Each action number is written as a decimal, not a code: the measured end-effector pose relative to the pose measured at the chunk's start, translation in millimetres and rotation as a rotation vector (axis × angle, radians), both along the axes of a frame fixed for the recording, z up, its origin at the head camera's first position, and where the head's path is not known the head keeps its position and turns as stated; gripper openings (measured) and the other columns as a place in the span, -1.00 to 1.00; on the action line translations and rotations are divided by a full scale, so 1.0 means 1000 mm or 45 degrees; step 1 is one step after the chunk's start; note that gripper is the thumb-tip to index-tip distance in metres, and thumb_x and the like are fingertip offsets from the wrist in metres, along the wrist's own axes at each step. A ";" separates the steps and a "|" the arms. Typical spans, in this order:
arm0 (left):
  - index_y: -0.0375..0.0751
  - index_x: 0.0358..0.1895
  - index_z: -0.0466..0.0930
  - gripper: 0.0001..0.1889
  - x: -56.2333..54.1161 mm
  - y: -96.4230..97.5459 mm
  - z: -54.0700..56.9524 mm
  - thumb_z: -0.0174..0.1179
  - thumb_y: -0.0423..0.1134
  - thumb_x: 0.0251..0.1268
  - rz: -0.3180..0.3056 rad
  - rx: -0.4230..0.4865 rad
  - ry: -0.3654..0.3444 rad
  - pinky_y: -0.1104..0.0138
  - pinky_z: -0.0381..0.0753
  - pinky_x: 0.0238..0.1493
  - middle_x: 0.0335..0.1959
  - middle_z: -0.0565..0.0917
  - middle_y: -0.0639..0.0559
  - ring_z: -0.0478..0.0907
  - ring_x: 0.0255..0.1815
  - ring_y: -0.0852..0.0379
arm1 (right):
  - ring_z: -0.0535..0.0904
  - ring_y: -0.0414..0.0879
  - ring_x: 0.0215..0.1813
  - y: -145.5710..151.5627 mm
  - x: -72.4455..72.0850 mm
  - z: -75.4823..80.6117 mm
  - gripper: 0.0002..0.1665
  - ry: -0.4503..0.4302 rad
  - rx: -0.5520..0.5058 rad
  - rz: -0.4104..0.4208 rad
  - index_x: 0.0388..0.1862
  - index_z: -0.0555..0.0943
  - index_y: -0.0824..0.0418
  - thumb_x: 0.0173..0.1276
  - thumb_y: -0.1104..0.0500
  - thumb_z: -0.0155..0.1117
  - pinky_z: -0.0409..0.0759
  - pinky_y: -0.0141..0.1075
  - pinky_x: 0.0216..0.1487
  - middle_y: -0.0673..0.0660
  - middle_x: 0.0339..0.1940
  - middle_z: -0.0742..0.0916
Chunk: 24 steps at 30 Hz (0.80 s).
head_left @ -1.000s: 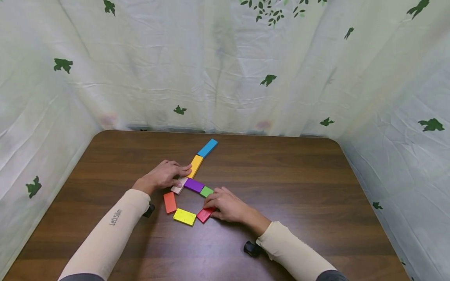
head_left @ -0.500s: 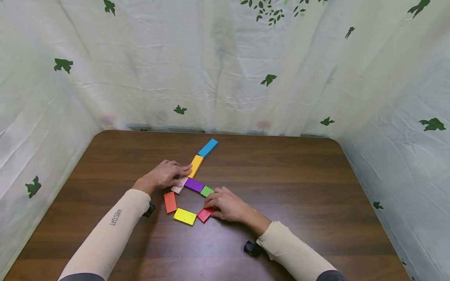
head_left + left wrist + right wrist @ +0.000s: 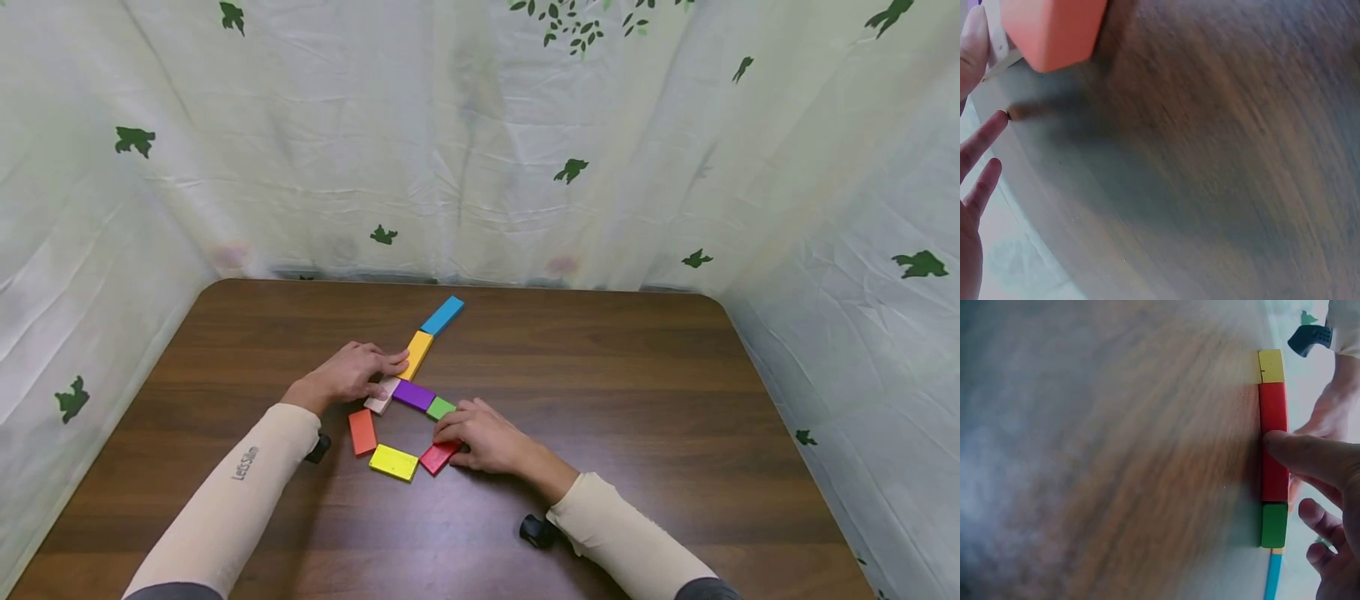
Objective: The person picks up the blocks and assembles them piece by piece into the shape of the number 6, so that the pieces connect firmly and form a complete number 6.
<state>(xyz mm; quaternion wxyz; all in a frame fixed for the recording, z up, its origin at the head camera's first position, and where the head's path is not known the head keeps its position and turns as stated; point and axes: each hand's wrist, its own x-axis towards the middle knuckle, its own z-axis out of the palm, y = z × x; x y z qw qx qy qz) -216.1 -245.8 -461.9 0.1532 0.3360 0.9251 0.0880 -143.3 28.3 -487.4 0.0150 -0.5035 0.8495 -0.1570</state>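
Observation:
Flat coloured blocks form a bent loop with a tail on the table. My left hand (image 3: 348,375) has its thumb on the white block (image 3: 377,406) and a fingertip on the amber block (image 3: 420,350); its other fingers are spread in the left wrist view. With thumb and fingers, my right hand (image 3: 487,437) pinches the red block (image 3: 435,458). In the right wrist view the thumb presses the side of that red block (image 3: 1274,412), between the green and yellow ones. A purple block (image 3: 414,396) and green block (image 3: 439,408) lie between the hands.
A yellow block (image 3: 393,463) and an orange block (image 3: 362,432) make the loop's near and left sides. The blue block (image 3: 442,316) ends the tail near the far edge of the brown table (image 3: 600,375). A white curtain (image 3: 465,167) hangs behind and at both sides.

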 end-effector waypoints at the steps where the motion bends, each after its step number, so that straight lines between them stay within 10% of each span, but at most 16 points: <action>1: -0.14 0.38 0.33 -0.35 0.000 0.000 0.000 0.28 -0.11 0.22 0.004 0.001 -0.005 -0.14 0.22 0.22 0.45 0.27 -0.11 0.34 0.26 -0.26 | 0.47 -0.20 -0.08 0.000 0.000 0.000 -0.67 -0.008 -0.007 -0.007 -0.05 0.72 0.04 0.17 0.07 0.46 0.35 -0.36 0.00 -0.12 -0.02 0.71; 24: -0.20 0.35 0.39 -0.39 0.001 -0.007 -0.004 0.30 -0.23 0.22 0.113 0.136 -0.112 -0.21 0.20 0.28 0.46 0.28 -0.11 0.24 0.34 -0.29 | 0.50 -0.04 0.13 0.061 -0.010 -0.001 -0.64 -0.168 -0.269 -0.337 -0.02 0.70 0.15 0.20 0.13 0.43 0.37 -0.01 0.15 0.02 0.05 0.68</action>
